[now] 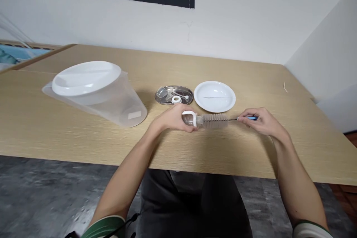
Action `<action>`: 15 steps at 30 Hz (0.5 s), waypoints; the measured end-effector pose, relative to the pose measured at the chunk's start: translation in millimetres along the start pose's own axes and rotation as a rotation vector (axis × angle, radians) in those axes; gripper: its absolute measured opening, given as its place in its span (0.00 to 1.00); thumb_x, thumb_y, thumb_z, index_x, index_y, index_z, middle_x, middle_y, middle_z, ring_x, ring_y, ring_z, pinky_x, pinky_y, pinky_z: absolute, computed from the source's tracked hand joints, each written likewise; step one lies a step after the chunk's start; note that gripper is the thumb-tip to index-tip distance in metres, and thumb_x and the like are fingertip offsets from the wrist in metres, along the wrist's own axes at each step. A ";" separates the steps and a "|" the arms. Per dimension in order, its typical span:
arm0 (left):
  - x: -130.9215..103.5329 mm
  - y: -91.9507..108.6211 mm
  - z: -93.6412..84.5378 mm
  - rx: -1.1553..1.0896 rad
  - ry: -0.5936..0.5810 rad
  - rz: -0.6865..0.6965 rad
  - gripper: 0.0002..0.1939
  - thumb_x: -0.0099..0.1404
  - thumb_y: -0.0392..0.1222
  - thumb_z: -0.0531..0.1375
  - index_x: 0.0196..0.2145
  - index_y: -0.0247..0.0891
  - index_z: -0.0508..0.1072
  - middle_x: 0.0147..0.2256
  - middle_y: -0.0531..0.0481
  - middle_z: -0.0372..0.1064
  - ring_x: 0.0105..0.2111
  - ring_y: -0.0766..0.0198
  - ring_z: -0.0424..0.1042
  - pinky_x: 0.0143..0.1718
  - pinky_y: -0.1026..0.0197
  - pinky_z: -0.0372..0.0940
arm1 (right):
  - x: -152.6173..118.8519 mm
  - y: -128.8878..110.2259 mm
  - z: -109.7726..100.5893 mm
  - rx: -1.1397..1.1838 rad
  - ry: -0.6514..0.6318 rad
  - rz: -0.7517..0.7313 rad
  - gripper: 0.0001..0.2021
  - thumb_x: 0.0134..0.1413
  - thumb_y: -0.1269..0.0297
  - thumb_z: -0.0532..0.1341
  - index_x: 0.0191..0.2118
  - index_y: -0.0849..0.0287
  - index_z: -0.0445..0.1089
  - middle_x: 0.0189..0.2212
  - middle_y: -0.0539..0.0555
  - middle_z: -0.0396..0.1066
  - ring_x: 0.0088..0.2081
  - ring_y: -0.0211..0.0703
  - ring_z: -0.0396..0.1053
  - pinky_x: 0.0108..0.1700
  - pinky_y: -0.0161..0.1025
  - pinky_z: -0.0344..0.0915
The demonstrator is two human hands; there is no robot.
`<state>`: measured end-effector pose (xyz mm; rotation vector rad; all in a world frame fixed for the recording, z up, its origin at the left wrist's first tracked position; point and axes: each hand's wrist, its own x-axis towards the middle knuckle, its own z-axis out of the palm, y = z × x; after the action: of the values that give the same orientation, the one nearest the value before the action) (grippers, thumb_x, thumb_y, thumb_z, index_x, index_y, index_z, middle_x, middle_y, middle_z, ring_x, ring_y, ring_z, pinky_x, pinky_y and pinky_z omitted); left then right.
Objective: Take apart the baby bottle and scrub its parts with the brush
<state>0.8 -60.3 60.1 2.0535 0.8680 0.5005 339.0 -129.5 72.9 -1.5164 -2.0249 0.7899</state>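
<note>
My left hand (178, 117) is wrapped round a clear baby bottle (188, 119) with a white collar and handle, its mouth facing right. At that mouth is the bristle head of a bottle brush (216, 120); how far its tip reaches inside I cannot tell. My right hand (258, 119) grips the brush by its blue handle, at the end of a twisted wire stem. Both hands are above the table's front part. Just beyond them, an oval metal tray (157, 100) bears a clear cap, a white ring and small clear parts.
A white dish (231, 106) behind the brush has a thin wire-like brush (219, 97) across it. At left stands a large translucent pitcher (122, 100) with a white lid (86, 76). A small pale strip (285, 87) lies at right on the wooden table (259, 78).
</note>
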 end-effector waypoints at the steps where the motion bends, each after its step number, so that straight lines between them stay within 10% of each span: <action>1: 0.0 -0.4 0.0 0.025 0.011 0.011 0.18 0.46 0.40 0.71 0.38 0.36 0.82 0.32 0.50 0.78 0.34 0.60 0.74 0.36 0.63 0.66 | -0.1 -0.5 -0.7 0.006 -0.021 0.004 0.23 0.59 0.40 0.61 0.32 0.57 0.78 0.23 0.51 0.72 0.22 0.36 0.62 0.23 0.35 0.55; 6: 0.2 -1.0 0.5 0.078 0.038 0.045 0.20 0.47 0.42 0.71 0.40 0.36 0.82 0.32 0.50 0.78 0.34 0.61 0.74 0.37 0.63 0.67 | -0.5 2.6 -2.7 -0.012 -0.037 -0.030 0.25 0.63 0.42 0.58 0.25 0.58 0.73 0.19 0.48 0.66 0.22 0.33 0.57 0.24 0.35 0.51; 15: -1.6 0.2 -0.4 0.024 -0.046 -0.027 0.14 0.49 0.43 0.69 0.35 0.36 0.81 0.27 0.52 0.74 0.26 0.64 0.70 0.28 0.64 0.63 | -2.4 9.6 -0.8 -0.039 0.060 -0.122 0.17 0.61 0.48 0.62 0.35 0.55 0.82 0.33 0.54 0.81 0.33 0.44 0.77 0.29 0.36 0.67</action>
<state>-0.5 -61.3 60.5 2.0643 0.8778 0.4287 346.7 -129.6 66.6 -1.4051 -2.0771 0.6534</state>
